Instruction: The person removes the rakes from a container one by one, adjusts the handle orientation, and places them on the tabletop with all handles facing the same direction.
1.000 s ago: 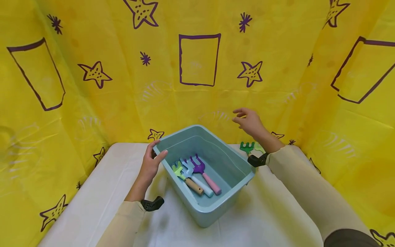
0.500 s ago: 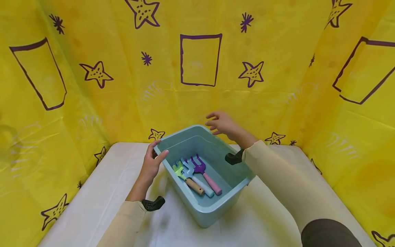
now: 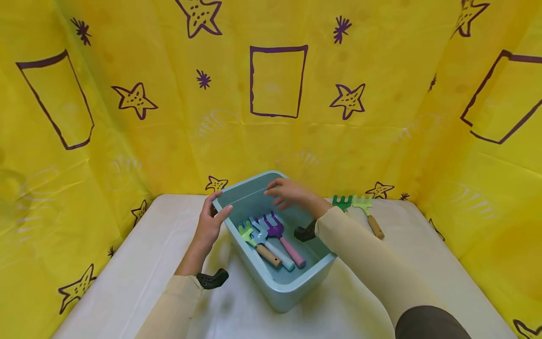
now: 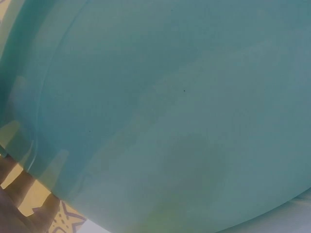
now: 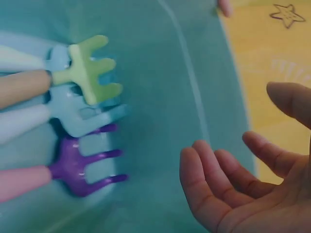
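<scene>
The right hand has been brought down and leftward from above the far rim, and is now being held inside the teal bin, over its far end, with the fingers spread loosely apart and nothing being grasped. Two more rakes, a dark green rake and a light green rake, are being uncovered on the table to the right of the bin. The bin's left rim is still being gripped by the left hand, fingers curled over the edge. Inside the bin, a purple rake, a light blue rake and a lime rake are being kept side by side. The white table is being enclosed by yellow sheeting printed with purple stars and rectangles.
</scene>
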The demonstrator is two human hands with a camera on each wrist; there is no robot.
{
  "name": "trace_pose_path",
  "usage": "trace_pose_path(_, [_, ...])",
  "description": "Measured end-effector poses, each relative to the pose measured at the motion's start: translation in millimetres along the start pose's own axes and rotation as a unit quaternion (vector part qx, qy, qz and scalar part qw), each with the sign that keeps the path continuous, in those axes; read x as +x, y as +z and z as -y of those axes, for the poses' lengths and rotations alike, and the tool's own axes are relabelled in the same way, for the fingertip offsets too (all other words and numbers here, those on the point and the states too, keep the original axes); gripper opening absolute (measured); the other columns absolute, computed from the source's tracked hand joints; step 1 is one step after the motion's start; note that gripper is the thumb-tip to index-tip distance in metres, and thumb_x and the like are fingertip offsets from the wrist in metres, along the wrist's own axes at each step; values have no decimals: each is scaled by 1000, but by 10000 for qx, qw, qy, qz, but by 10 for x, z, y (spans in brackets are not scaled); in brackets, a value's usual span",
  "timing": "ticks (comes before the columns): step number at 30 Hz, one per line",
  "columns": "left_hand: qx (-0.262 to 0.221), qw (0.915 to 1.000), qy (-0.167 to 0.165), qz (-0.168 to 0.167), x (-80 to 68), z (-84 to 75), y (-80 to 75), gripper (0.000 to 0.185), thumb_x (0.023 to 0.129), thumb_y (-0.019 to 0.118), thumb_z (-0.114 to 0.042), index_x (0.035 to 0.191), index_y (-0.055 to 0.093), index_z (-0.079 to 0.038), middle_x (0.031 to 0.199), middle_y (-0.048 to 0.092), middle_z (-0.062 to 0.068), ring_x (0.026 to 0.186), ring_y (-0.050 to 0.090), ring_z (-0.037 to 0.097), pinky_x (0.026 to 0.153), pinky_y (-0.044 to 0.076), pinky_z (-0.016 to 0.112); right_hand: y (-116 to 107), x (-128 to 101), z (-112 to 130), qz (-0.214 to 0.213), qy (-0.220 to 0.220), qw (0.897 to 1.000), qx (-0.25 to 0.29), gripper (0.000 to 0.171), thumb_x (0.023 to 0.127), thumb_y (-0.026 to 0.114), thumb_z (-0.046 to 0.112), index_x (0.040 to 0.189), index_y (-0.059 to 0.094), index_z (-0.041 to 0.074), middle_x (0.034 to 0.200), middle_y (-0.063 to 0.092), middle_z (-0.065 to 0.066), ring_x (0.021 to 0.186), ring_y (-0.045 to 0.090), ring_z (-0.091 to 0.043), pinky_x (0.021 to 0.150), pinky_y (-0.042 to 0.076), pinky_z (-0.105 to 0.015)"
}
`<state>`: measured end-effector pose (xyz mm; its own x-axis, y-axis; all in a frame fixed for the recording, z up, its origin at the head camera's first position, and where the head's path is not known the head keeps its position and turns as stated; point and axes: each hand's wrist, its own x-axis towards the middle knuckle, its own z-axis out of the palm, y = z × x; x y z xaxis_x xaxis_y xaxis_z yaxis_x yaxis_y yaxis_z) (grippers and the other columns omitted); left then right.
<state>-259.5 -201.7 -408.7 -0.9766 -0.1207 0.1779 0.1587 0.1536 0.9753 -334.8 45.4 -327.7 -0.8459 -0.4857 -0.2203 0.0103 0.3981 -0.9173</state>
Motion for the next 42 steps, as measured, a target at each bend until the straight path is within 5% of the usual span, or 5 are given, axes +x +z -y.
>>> trace_pose_path(10, [57,10000,32,-61,-14,9,-5,61,94,64,-34,146,33,-28,150,34,9,133,34,33,106,33,55,184,80,-209,646,814,9946,-32,42,95,63,30,125,49,4,118,49,-23,101,60,-40,83,54,-47])
trace_pose_path(21, [2,10000,16,-3,-27,-19,-2,62,94,64,-30,147,32,-24,150,34,10,135,33,34,107,32,55,285,108,-389,1327,1820,9737,-339,61,90,68,37,136,45,5,125,53,-27,108,57,-46,88,50,-56])
trace_pose_path(30, [-132,9998,57,110,-193,-356,11,61,97,59,-18,149,28,-9,147,34,22,132,34,38,109,29,54,318,127,-482,1938,2310,9515,-615,50,90,68,39,125,58,5,116,55,-22,102,58,-40,86,50,-58])
trace_pose_path(36, [-81,9999,-8,115,-195,-362,14,61,97,60,-21,149,29,-11,148,33,20,133,34,38,109,30,54,330,128,-497,2430,2516,9315,-997,44,91,65,44,117,65,9,113,59,-19,103,57,-36,88,48,-57])
trace_pose_path(42, [-114,9999,5,110,-176,-317,14,63,96,61,-22,149,29,-12,148,34,20,133,34,37,109,30,54,368,71,-474,2609,2413,9239,-1421,43,91,65,44,115,67,9,113,59,-18,106,56,-34,93,46,-56])
